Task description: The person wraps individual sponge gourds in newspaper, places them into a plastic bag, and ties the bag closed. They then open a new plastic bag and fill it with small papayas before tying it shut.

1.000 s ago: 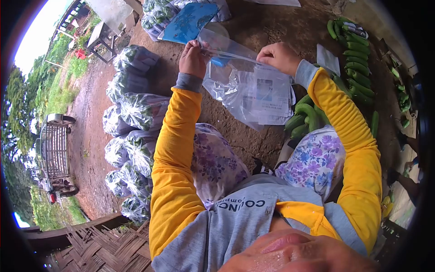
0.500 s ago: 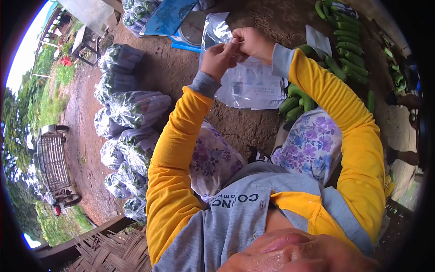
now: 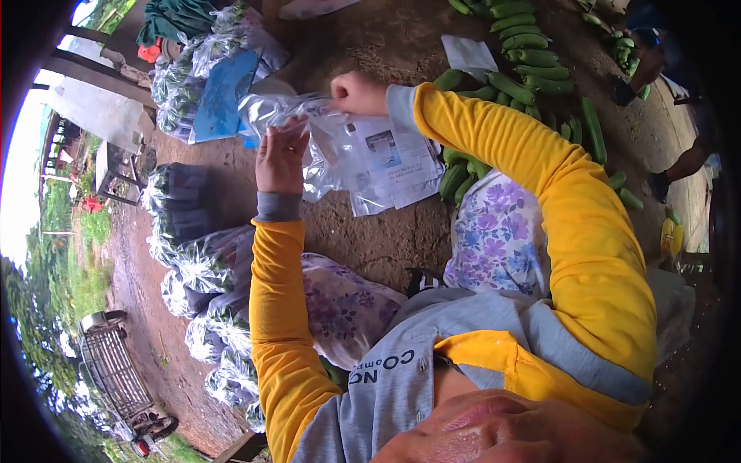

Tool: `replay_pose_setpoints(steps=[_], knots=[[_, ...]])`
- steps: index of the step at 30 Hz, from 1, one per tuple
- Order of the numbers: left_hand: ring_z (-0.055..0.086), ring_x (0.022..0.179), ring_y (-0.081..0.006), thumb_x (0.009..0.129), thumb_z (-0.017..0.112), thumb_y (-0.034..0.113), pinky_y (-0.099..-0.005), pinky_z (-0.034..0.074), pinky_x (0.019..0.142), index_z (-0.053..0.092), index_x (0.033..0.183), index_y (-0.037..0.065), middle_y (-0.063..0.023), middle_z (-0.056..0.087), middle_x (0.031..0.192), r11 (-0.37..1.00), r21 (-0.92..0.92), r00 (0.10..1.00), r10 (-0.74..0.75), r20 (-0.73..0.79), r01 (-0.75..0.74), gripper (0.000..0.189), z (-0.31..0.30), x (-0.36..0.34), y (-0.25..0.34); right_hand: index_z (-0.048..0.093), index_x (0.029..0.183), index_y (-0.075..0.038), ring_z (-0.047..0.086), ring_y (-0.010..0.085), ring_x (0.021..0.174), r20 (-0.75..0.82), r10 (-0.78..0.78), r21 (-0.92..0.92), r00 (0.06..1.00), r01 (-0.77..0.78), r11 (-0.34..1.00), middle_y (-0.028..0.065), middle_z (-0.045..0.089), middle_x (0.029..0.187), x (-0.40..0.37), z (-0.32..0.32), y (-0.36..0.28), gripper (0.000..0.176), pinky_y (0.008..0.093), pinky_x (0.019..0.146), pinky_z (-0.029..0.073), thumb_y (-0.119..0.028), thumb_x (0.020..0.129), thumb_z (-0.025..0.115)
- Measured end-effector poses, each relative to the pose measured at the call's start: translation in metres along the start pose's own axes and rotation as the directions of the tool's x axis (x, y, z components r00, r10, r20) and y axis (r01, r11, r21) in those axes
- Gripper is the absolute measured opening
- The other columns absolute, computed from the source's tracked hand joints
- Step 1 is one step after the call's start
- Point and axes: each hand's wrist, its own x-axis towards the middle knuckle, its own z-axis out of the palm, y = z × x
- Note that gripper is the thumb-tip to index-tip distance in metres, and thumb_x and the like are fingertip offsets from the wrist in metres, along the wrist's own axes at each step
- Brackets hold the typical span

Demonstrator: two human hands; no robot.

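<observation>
A clear plastic bag (image 3: 328, 150) stretches between my two hands. My left hand (image 3: 281, 158) is closed on its near-left edge, with the fingertips pointing up under the film. My right hand (image 3: 359, 93) is curled in a fist at the bag's upper right edge and appears to grip it. Beneath lie flat printed plastic bags (image 3: 395, 166) on the dirt floor. Several long green vegetables (image 3: 457, 184), like cucumbers, rest just right of these bags. Behind my left hand stands a blue metal plate (image 3: 224, 96), tilted, beside a round scale partly hidden by the bag.
Filled plastic bags of green vegetables (image 3: 204, 266) line the left side. More long green vegetables (image 3: 532, 58) lie in a row at upper right, near a white sheet (image 3: 469, 54). Another person's foot (image 3: 658, 185) shows at far right. A metal cart (image 3: 116, 370) stands outside.
My hands were together at the bag's top edge; now they are apart, the left lower and left, the right still high. The bag is spread wider. The view has turned and shifted.
</observation>
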Motion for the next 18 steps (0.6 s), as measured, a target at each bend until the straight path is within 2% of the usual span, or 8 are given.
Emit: replay_pose_setpoints(steps=[4, 6, 10, 14, 15, 16, 17, 18], knots=[[0.059, 0.079, -0.0207, 0.094, 0.039, 0.026, -0.0395, 0.047, 0.084, 0.054, 0.088, 0.007, -0.0072, 0.062, 0.088, 0.899, -0.438, 0.939, 0.151, 0.309, 0.0, 0.025, -0.046, 0.011, 0.028, 0.049, 0.062, -0.006, 0.051, 0.0205, 0.053, -0.23, 0.043, -0.375, 0.972, -0.13, 0.918, 0.0094, 0.052, 0.057, 0.004, -0.04, 0.094, 0.023, 0.0355, 0.049, 0.04, -0.013, 0.066, 0.07], [0.047, 0.059, -0.0123, 0.094, 0.041, 0.027, -0.0298, 0.045, 0.066, 0.051, 0.079, 0.011, 0.0008, 0.049, 0.067, 0.932, -0.362, 0.986, 0.061, 0.155, -0.001, 0.024, -0.046, 0.004, 0.04, 0.05, 0.068, -0.006, 0.054, 0.0226, 0.065, -0.223, 0.149, -0.384, 0.963, -0.228, 0.895, 0.0101, 0.056, 0.07, -0.003, -0.058, 0.117, 0.025, 0.0347, 0.058, 0.044, -0.011, 0.063, 0.073], [0.033, 0.05, -0.0064, 0.093, 0.043, 0.033, -0.0208, 0.031, 0.047, 0.045, 0.075, 0.015, 0.0058, 0.033, 0.059, 0.989, -0.148, 1.0, -0.027, -0.012, 0.025, 0.025, -0.024, 0.0, 0.03, 0.044, 0.117, -0.011, 0.043, 0.0289, 0.113, -0.139, -0.447, -0.475, 0.884, 0.336, 0.813, 0.0136, 0.04, 0.126, -0.008, -0.03, 0.013, 0.066, 0.0389, 0.093, 0.037, -0.022, 0.06, 0.077], [0.039, 0.052, -0.0036, 0.086, 0.056, 0.019, -0.0169, 0.03, 0.044, 0.051, 0.088, 0.01, 0.0042, 0.044, 0.064, 0.966, 0.233, 0.976, -0.154, 0.151, 0.116, 0.01, 0.014, -0.014, 0.007, 0.048, 0.115, -0.009, 0.052, 0.0306, 0.102, 0.086, -0.422, -0.46, 0.903, 0.411, 0.787, 0.0136, 0.05, 0.116, -0.012, 0.002, -0.04, 0.048, 0.0402, 0.088, 0.042, -0.02, 0.073, 0.066], [0.039, 0.053, -0.0031, 0.08, 0.064, 0.018, -0.019, 0.031, 0.045, 0.049, 0.094, 0.007, 0.0043, 0.046, 0.066, 0.791, 0.598, 0.981, 0.011, 0.193, -0.126, 0.023, 0.027, -0.019, 0.001, 0.05, 0.112, -0.007, 0.056, 0.0291, 0.095, 0.107, -0.256, -0.366, 0.961, 0.278, 0.888, 0.0131, 0.055, 0.107, -0.005, 0.001, -0.033, 0.041, 0.0391, 0.083, 0.046, -0.018, 0.076, 0.063], [0.047, 0.05, -0.0137, 0.069, 0.073, 0.019, -0.0267, 0.039, 0.046, 0.048, 0.1, 0.005, -0.0016, 0.052, 0.068, 0.222, 0.867, 0.883, 0.268, 0.385, -0.446, 0.043, -0.003, -0.003, -0.018, 0.051, 0.11, -0.006, 0.061, 0.0276, 0.087, 0.154, -0.089, -0.273, 0.984, 0.129, 0.953, 0.0126, 0.06, 0.098, 0.002, 0.002, -0.024, 0.034, 0.0381, 0.077, 0.049, -0.017, 0.079, 0.06], [0.052, 0.054, -0.0223, 0.066, 0.072, 0.02, -0.0327, 0.042, 0.05, 0.05, 0.099, 0.004, -0.0067, 0.056, 0.07, 0.079, 0.9, 0.878, 0.271, 0.394, -0.428, 0.042, -0.016, 0.0, -0.021, 0.055, 0.1, -0.003, 0.063, 0.0187, 0.067, 0.122, 0.07, 0.367, 0.99, -0.11, 0.924, 0.0074, 0.062, 0.076, 0.005, 0.008, -0.008, 0.019, 0.0302, 0.061, 0.052, -0.013, 0.084, 0.051], [0.057, 0.057, -0.0308, 0.064, 0.071, 0.02, -0.0388, 0.046, 0.055, 0.052, 0.097, 0.003, -0.0118, 0.059, 0.071, -0.062, 0.917, 0.876, 0.277, 0.395, -0.394, 0.042, -0.028, 0.002, -0.023, 0.054, 0.097, -0.004, 0.061, 0.0119, 0.064, 0.218, 0.298, 0.459, 0.929, -0.367, 0.809, 0.0043, 0.06, 0.074, -0.005, -0.007, -0.036, 0.015, 0.0249, 0.057, 0.052, -0.014, 0.088, 0.049]])
